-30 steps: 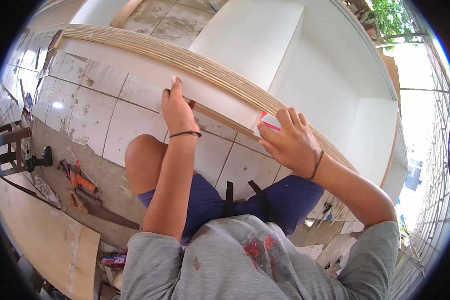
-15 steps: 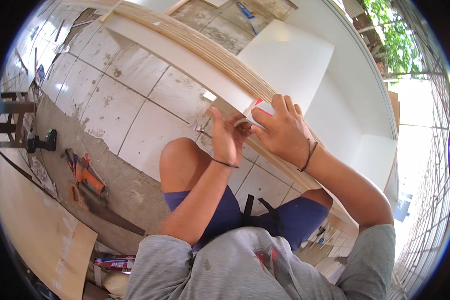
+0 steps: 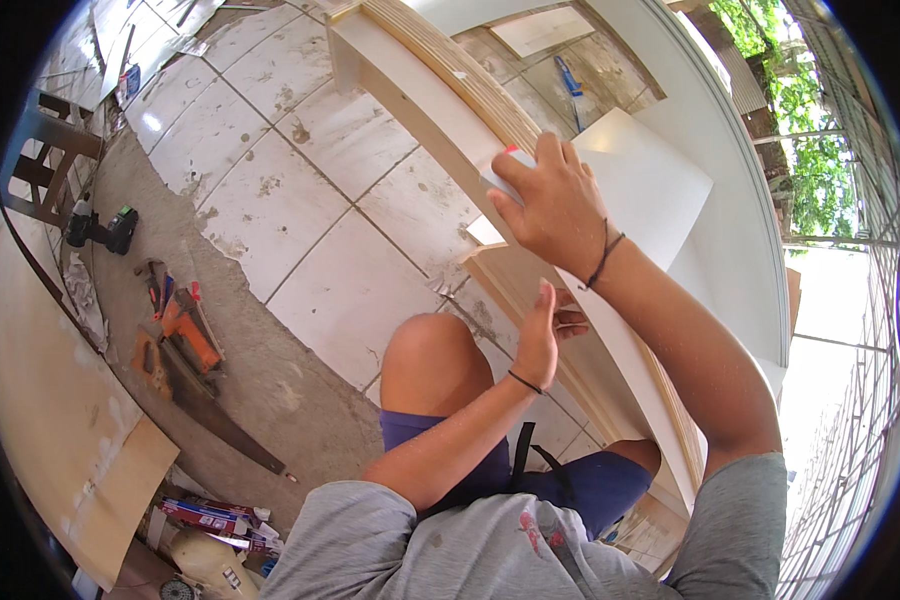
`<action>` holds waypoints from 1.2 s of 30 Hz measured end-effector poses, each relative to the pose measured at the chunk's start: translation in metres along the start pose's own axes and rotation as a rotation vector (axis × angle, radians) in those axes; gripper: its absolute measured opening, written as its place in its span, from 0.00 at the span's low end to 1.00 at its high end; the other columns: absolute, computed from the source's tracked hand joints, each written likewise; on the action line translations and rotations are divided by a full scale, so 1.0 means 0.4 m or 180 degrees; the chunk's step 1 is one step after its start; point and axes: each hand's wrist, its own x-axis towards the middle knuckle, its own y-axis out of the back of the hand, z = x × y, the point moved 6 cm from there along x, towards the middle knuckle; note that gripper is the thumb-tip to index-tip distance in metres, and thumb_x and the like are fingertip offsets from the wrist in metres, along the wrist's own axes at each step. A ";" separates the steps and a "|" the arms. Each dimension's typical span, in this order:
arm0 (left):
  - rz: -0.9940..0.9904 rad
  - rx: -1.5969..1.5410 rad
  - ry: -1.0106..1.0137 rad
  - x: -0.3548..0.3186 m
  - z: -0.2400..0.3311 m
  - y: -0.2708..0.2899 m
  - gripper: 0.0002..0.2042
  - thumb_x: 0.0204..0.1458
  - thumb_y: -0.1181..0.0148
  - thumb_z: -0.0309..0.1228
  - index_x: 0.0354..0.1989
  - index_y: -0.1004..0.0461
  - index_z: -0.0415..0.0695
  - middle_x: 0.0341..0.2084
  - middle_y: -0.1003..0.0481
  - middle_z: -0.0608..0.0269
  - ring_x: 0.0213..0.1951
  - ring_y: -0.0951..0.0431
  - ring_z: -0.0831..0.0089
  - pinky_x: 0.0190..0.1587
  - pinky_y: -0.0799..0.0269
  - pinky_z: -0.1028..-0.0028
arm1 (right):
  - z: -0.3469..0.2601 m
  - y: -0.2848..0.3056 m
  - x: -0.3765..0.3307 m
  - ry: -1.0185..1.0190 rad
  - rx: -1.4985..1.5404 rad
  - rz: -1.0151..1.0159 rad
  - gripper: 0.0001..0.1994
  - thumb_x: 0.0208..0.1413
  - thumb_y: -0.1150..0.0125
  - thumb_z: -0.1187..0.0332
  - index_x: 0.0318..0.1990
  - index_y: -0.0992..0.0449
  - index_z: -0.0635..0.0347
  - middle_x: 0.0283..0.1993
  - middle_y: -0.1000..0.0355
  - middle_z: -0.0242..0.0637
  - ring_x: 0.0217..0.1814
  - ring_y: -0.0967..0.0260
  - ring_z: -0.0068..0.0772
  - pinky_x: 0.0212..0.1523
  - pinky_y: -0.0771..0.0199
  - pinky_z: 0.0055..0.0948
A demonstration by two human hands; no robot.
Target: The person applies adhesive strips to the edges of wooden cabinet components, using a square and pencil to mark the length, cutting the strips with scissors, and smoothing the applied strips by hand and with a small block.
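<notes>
My right hand [image 3: 558,205] is closed around a small whitish thing with a red edge [image 3: 508,172]; my fingers cover most of it, so its kind is unclear. That hand is at the upper edge of a long white panel with layered pale-wood edging [image 3: 440,105], which runs diagonally in front of me. Lower down, my left hand [image 3: 545,340] has its fingers stretched out and holds nothing. It is beside the near face of the panel and a curved-looking pale board [image 3: 530,285]; whether it touches either one I cannot tell.
Large white boards [image 3: 650,185] stand beyond the panel, near a blue-handled tool [image 3: 570,78] on the floor. To my left lie a handsaw [image 3: 215,420], an orange tool [image 3: 192,335] and a cordless drill [image 3: 102,228]. A brown sheet [image 3: 60,400] fills the left edge.
My hands have drawn apart: the right moved up along the panel with the whitish thing, the left lower and to the right, away from it. The view has shifted too.
</notes>
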 end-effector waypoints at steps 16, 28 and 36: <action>0.0300 0.0513 -0.0092 -0.009 -0.017 -0.011 0.23 0.63 0.52 0.48 0.50 0.32 0.37 0.43 0.28 0.60 0.42 0.25 0.70 0.44 0.26 0.70 | -0.067 -0.053 0.385 0.0126 -0.0222 0.0185 0.16 0.54 0.42 0.53 0.49 0.26 0.45 0.47 0.35 0.55 0.51 0.34 0.61 0.51 0.30 0.54; 0.0288 0.1541 -0.1224 0.002 -0.006 -0.021 0.14 0.60 0.44 0.34 0.39 0.30 0.32 0.40 0.33 0.55 0.37 0.25 0.68 0.41 0.28 0.72 | -0.124 -0.077 0.577 -0.0113 -0.0319 0.0026 0.18 0.59 0.47 0.53 0.55 0.29 0.42 0.54 0.37 0.54 0.58 0.35 0.58 0.56 0.31 0.53; 0.0185 0.1590 -0.1199 0.025 -0.042 0.007 0.13 0.58 0.45 0.33 0.41 0.30 0.33 0.43 0.33 0.53 0.41 0.27 0.65 0.44 0.30 0.70 | -0.140 -0.083 0.595 -0.0228 -0.0493 -0.0121 0.18 0.61 0.49 0.55 0.57 0.31 0.40 0.56 0.37 0.52 0.59 0.36 0.55 0.55 0.31 0.52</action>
